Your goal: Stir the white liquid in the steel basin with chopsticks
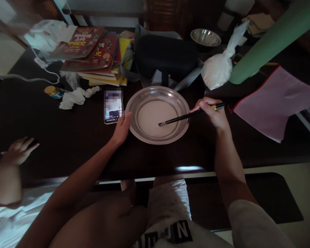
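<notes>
At the frame's centre, one metal bowl (157, 93) of whitish liquid (157, 113) is gripped at its left rim between thumb and fingers of the left hand (123, 127). Black chopsticks (186, 117), too closely aligned to be counted, are clamped in the fingers of the right hand (215, 112). At upper left, two red books (79, 41) are stacked.

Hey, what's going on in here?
Somebody's left grip is holding the side of a metal bowl with pale stuff in it. Their right grip has black chopsticks, pointing at the pale stuff; whether they dip in is hard to tell. A lit-up phone lies on the dark table just left of the bowl. Another person's arm shows at the picture's left.
</notes>
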Available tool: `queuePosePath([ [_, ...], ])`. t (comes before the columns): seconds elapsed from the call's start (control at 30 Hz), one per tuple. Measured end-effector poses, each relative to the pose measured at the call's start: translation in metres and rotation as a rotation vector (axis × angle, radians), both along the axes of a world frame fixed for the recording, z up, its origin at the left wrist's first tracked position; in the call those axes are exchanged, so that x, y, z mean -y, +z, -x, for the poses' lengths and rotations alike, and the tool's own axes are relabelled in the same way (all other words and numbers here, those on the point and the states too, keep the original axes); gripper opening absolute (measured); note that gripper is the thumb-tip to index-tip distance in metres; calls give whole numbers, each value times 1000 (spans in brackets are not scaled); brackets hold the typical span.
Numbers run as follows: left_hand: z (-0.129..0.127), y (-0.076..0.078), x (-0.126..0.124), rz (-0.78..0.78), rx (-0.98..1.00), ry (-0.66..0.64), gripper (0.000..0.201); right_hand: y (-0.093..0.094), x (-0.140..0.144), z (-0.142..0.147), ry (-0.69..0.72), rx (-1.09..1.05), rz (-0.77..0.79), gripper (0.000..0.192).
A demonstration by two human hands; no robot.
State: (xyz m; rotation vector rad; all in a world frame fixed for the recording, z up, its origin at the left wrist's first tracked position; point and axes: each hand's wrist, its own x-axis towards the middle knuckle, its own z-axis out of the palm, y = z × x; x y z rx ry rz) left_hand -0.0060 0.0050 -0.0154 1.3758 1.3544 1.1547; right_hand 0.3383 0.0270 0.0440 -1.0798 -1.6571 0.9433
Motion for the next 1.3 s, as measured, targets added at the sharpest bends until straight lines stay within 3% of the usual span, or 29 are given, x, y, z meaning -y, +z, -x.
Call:
queuePosePath([
  [0.13, -1, 5, 2, -5, -22, 5, 56, 0, 0, 2, 95, 31, 11, 26],
  [0.3, -2, 6, 1, -20, -20, 7, 61, 2, 1, 0, -18, -13, -26, 27],
  [0.47, -1, 1, 0, -20, -7, 5, 62, 0, 1, 2, 91, 17, 23, 26],
  [0.63, 0, 2, 0, -20, -14, -9, 62, 0, 0, 0, -30, -1, -31, 29],
  [0.8, -1, 3, 1, 1, 3, 18, 60, 1, 1, 3, 83, 35, 22, 27],
  [0.97, 0, 1, 0, -15, -15, -5, 58, 2, 0, 1, -52, 24, -26, 33],
  [1.13, -1, 2, 1, -8, -28, 8, 58, -2, -1, 2, 67, 31, 21, 29],
  [1.3, -1, 1, 0, 3, 8, 1, 61, -1, -1, -2, -42, 19, -38, 28],
])
